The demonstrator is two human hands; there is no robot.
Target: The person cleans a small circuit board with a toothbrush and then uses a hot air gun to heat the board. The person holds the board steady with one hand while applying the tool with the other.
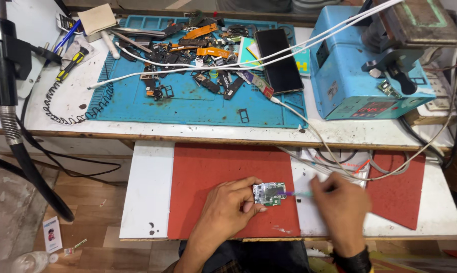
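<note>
A: Item one, lower bench (147,192), near edge. Small circuit board (269,193), green with metal shields, on the red mat (213,172). Held how?

B: Left hand (228,207): fingers curled, thumb and fingertips pinching the board's left end, pressing it flat to the mat. That likely keeps it from sliding while the other end is worked.

A: Item two, right hand (342,205).

B: Closed around a thin tool (296,193), bluish-green shaft with a purple tip, blurred. Tip touches the board's right edge. The low, near-flat angle suggests it addresses the edge or top surface. Exact kind of tool: cannot tell.

A: Item three, why the red mat?

B: Judged as a soft, non-slip working surface; a second red piece (400,187) lies toward the right edge of the same bench.

A: Upper bench (76,101), rear.

B: Blue work mat (188,101), centre, heaped with loose phone parts (198,55) and flex strips, kept apart from the work in hand. Dark phone (279,58) face up at the mat's right edge. Blue machine (355,76) at the right corner. White cables (269,55) cross the mat. Screwdriver (71,63) and coiled cord (61,114) toward the left edge.
</note>
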